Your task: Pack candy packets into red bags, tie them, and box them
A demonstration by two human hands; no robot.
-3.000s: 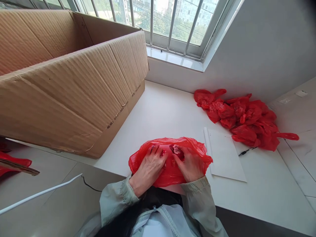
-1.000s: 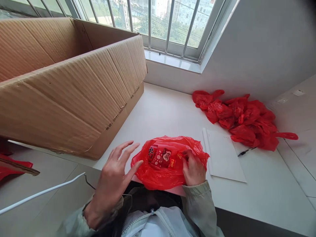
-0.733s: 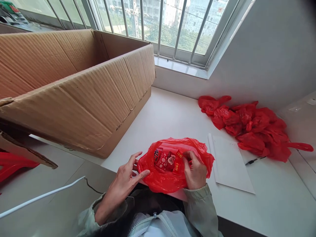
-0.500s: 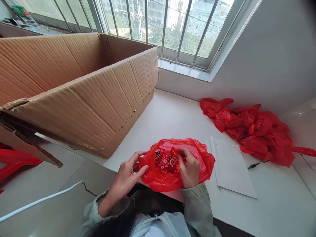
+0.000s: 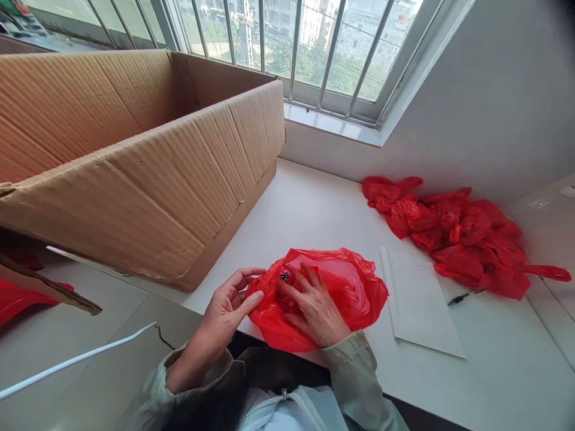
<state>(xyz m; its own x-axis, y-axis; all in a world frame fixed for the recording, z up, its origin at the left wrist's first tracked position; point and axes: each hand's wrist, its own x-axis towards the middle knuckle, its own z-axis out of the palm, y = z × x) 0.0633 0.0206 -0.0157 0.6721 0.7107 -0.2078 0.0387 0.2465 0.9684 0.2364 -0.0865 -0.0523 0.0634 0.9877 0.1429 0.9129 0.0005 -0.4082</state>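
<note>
A red plastic bag (image 5: 359, 299) lies with its mouth spread wide at the table's front edge. My left hand (image 5: 228, 308) grips its left rim, thumb in front and fingers curled behind. Inside the bag, my right hand (image 5: 317, 308) lies with fingers apart on top of small red packets (image 5: 284, 276). Most of the packets are hidden beneath it; a bit of black lettering shows on one of them. To the right in the bag, pinkish plastic shows through.
A large open cardboard box (image 5: 179, 197) fills the left side of the white table (image 5: 305, 197). Crumpled red bags (image 5: 467, 233) are heaped against the wall at right. Near them lie a white sheet (image 5: 424, 305) and a black pen (image 5: 465, 297). A barred window stands behind.
My right hand has moved left from the bag's middle, its fingers going from a pinch at a packet to spread over the packets. My left hand stays at the rim.
</note>
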